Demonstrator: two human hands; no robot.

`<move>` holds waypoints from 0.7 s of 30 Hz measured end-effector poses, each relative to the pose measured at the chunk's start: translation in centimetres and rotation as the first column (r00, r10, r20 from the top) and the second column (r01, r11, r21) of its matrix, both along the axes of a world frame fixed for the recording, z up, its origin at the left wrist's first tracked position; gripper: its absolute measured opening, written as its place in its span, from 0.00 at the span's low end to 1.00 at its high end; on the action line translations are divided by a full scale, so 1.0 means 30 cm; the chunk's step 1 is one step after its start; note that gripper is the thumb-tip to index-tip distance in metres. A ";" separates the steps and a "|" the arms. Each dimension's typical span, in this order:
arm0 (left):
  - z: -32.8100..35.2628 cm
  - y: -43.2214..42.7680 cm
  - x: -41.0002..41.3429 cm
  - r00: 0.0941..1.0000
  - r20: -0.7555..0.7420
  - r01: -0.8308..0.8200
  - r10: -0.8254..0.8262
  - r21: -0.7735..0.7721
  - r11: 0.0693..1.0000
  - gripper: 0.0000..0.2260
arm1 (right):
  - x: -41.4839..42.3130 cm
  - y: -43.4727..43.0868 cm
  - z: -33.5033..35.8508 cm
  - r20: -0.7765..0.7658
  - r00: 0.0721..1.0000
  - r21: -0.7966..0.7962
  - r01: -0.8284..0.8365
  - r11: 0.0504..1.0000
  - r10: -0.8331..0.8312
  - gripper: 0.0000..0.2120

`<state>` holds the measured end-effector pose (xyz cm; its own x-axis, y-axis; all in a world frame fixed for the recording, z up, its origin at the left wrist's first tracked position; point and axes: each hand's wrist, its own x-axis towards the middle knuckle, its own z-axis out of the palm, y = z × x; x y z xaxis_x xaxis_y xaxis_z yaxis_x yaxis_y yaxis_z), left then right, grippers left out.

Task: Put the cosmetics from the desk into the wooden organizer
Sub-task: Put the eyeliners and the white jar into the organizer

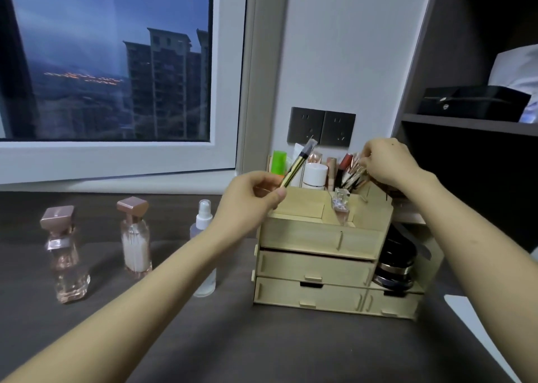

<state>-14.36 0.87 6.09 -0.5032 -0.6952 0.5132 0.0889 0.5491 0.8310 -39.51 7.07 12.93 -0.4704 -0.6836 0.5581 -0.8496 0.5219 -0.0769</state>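
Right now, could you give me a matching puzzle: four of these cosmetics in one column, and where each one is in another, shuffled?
Things:
1. gold pencil
2. spray bottle
3. brushes
4. black jar

Places:
A. standing on the desk, left of the wooden organizer
B. in the organizer's open right-side compartment
C. held in the left hand
D. in a top slot, pinched by the right hand

Pairs: 1-C, 2-A, 3-D, 4-B.
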 end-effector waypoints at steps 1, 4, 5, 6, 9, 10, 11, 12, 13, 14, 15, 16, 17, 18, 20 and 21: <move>0.009 -0.005 -0.028 1.000 -0.023 0.001 0.000 0.014 1.000 0.06 | -0.009 -0.017 0.012 -0.021 1.000 0.021 -0.001 1.000 0.001 0.10; 0.034 -0.020 -0.114 0.998 -0.070 0.001 0.001 0.030 1.000 0.04 | -0.021 -0.059 0.044 -0.113 0.994 0.116 0.015 0.993 -0.002 0.12; 0.040 -0.026 -0.141 0.997 -0.083 -0.004 0.007 0.036 0.999 0.04 | -0.023 -0.071 0.049 -0.146 0.989 0.150 0.028 0.988 -0.006 0.12; 0.044 -0.031 -0.168 0.995 -0.098 -0.007 0.012 0.049 0.999 0.04 | -0.024 -0.084 0.051 -0.176 0.984 0.184 0.044 0.982 -0.011 0.12; 0.048 -0.045 -0.235 0.993 -0.117 0.005 0.005 0.089 0.996 0.04 | -0.018 -0.126 0.038 -0.217 0.976 0.284 0.078 0.956 -0.016 0.12; 0.046 -0.047 -0.253 0.994 -0.114 0.006 0.005 0.095 0.995 0.04 | -0.014 -0.138 0.025 -0.200 0.980 0.312 0.081 0.947 -0.018 0.12; 0.045 -0.050 -0.271 0.994 -0.109 0.003 0.008 0.100 0.995 0.04 | -0.011 -0.148 0.010 -0.176 0.984 0.326 0.080 0.942 -0.023 0.13; 0.044 -0.053 -0.285 0.994 -0.106 0.000 0.011 0.103 0.995 0.04 | -0.010 -0.155 -0.005 -0.159 0.987 0.319 0.075 0.945 -0.024 0.14; 0.046 -0.057 -0.296 0.994 -0.104 -0.006 0.016 0.104 0.995 0.03 | -0.012 -0.157 -0.015 -0.158 0.987 0.291 0.066 0.955 -0.021 0.14; 0.048 -0.063 -0.306 0.995 -0.101 -0.012 0.022 0.104 0.995 0.03 | -0.017 -0.156 -0.015 -0.172 0.985 0.240 0.052 0.969 -0.010 0.13; 0.051 -0.069 -0.315 0.995 -0.093 -0.019 0.029 0.105 0.994 0.02 | -0.023 -0.149 -0.009 -0.183 0.983 0.163 0.025 0.986 0.006 0.14; 0.055 -0.076 -0.323 0.996 -0.081 -0.027 0.036 0.104 0.994 0.02 | -0.025 -0.138 0.003 -0.165 0.985 0.061 -0.030 0.998 0.040 0.15; 0.061 -0.080 -0.330 0.997 -0.073 -0.032 0.040 0.101 0.994 0.04 | -0.019 -0.122 0.018 -0.091 0.990 -0.053 -0.113 0.992 0.108 0.17; 0.067 -0.084 -0.337 0.997 -0.069 -0.030 0.036 0.096 0.995 0.06 | -0.005 -0.104 0.035 0.043 0.974 -0.165 -0.211 0.963 0.221 0.19; 0.083 -0.082 -0.354 0.998 -0.065 -0.010 0.015 0.068 0.998 0.07 | 0.044 -0.063 0.063 0.348 0.787 -0.355 -0.393 0.848 0.510 0.19; 0.092 -0.078 -0.364 0.998 -0.064 -0.003 0.006 0.051 0.999 0.07 | 0.069 -0.043 0.068 0.419 0.688 -0.402 -0.444 0.801 0.592 0.17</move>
